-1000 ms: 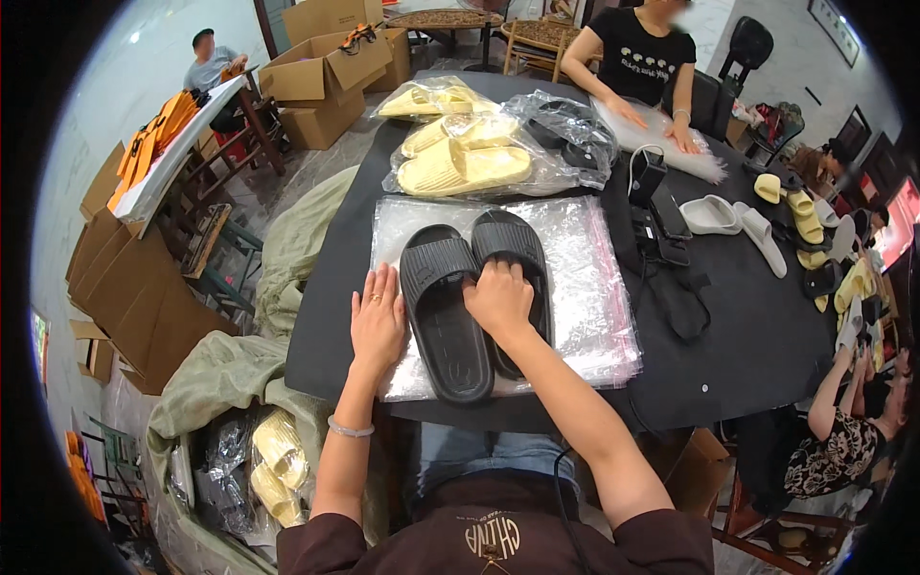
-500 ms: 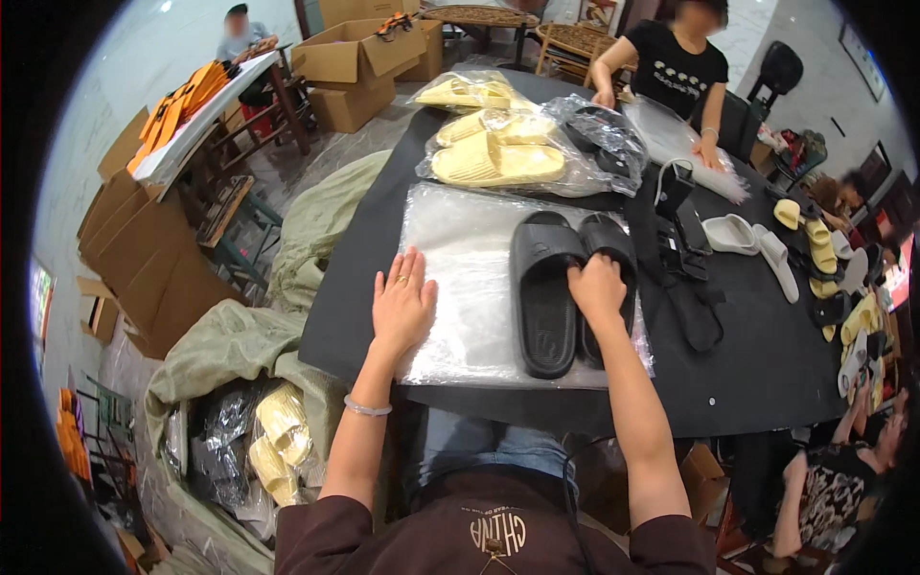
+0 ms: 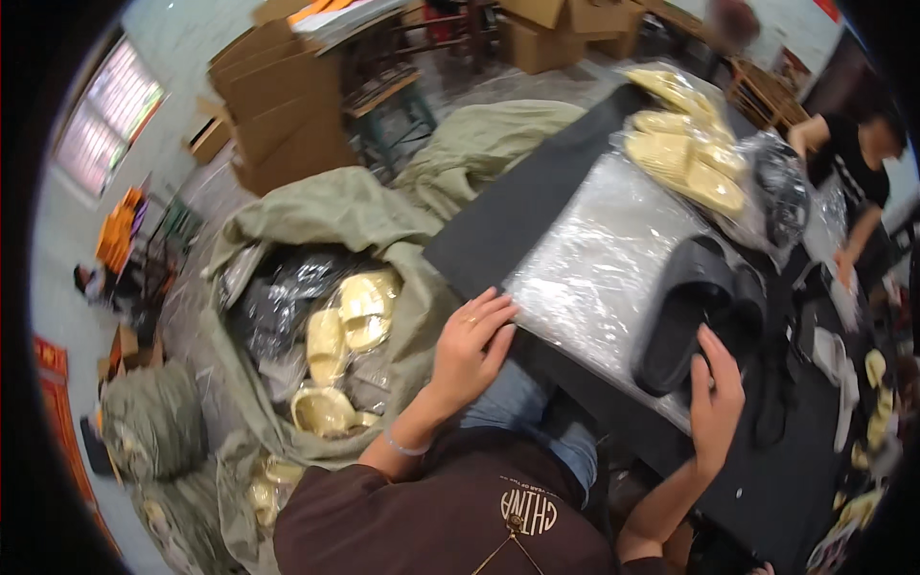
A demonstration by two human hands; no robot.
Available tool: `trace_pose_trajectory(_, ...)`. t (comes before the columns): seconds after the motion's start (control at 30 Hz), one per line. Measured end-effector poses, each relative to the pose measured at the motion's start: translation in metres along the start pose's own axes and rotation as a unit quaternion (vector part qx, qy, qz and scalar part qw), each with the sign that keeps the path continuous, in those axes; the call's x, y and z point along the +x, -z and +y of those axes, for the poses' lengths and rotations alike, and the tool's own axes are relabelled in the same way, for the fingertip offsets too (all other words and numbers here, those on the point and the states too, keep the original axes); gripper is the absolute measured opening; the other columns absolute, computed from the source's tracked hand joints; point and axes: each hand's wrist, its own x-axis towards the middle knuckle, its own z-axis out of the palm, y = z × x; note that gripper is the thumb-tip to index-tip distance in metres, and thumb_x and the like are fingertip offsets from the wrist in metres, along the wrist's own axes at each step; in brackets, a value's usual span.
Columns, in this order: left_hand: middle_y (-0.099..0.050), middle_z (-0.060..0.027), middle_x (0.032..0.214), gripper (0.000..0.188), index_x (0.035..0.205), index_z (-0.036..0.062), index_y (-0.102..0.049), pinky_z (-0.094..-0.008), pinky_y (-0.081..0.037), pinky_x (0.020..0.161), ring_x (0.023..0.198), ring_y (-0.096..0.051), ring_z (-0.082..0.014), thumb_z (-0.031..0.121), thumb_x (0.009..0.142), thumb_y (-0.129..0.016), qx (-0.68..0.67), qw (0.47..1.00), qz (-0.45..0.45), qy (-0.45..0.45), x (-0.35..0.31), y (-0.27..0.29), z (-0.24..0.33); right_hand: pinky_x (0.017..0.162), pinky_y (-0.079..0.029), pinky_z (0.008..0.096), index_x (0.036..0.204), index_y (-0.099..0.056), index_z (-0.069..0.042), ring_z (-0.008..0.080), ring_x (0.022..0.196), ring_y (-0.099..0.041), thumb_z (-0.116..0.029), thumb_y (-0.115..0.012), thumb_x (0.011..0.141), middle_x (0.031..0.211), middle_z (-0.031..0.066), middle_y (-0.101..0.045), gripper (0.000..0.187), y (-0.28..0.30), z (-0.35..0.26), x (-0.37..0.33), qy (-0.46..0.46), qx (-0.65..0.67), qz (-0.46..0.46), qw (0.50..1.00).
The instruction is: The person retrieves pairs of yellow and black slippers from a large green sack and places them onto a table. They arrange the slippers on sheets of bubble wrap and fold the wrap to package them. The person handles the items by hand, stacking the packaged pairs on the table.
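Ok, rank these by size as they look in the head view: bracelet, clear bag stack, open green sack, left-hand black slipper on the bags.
1. Open green sack
2. Clear bag stack, partly covered
3. Black slipper
4. Bracelet

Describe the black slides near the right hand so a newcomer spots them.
Find the black table. Clear plastic sheeting lies on it, with the pair of black slides on its right part. Unlike the bagged yellow slides beyond, these are black and unwrapped.

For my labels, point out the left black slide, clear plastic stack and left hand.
Left black slide [image 3: 673,329], head view: footbed.
Clear plastic stack [image 3: 602,261], head view: upper surface.
Left hand [image 3: 468,353], head view: back.
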Motion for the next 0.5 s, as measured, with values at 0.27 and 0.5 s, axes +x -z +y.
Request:
trace_pose_trajectory(0.27,-0.064,-0.0187,0.096,0.033,0.1,-0.002,-0.06,-0.0374,-0.049,0.073,0.088,-0.063,-0.0284,0.029,0.089,-0.055,0.229,0.852,0.036,0.47,-0.092,0.102,-0.08,0.075,-0.046,0.0243,0.115,-0.058,0.006,0.0141,0.083,-0.06,-0.014,-0.042,0.098,0.096,0.0117,-0.067,0.03,-0.015,0.033,-0.097,-0.206,0.099,0.252,0.94)
trace_pose_trajectory(0.5,-0.061,-0.0059,0.077,0.053,0.115,0.0019,-0.052,-0.0277,-0.045,0.054,0.076,-0.064,-0.0192,0.049,0.09,-0.051,-0.385,0.647,0.158,0.638,-0.119,0.087,-0.115,0.065,-0.046,0.0241,0.111,-0.058,0.007,0.012,0.067,-0.055,-0.011,-0.04,0.097,0.085,0.0119,-0.067,0.029,-0.019,0.04,-0.109,-0.186,0.083,0.259,0.944)
